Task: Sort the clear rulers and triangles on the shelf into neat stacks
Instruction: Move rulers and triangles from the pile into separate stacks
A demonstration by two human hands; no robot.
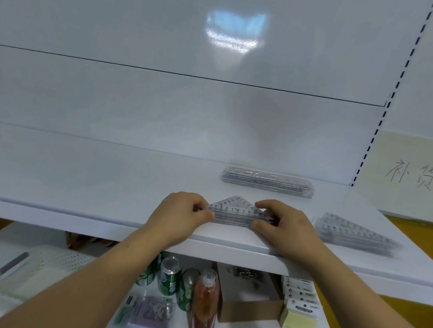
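Observation:
A stack of clear isosceles triangles (pixel 237 210) rests on the white shelf (pixel 87 176) near its front edge. My left hand (pixel 180 213) pinches the stack's left corner and my right hand (pixel 281 225) pinches its right corner. To the right, near the shelf's right end, lies a second stack of clear, longer triangles (pixel 356 233). A stack of clear straight rulers (pixel 267 181) lies further back, close to the rear panel.
On the lower shelf stand green cans (pixel 170 277), a bottle with red contents (pixel 203 302), an open cardboard box (pixel 248 297), yellow sticky-note pads (pixel 298 321), a purple packet (pixel 151 315) and a notebook with a pen (pixel 36 270). A paper sign (pixel 419 176) hangs at right.

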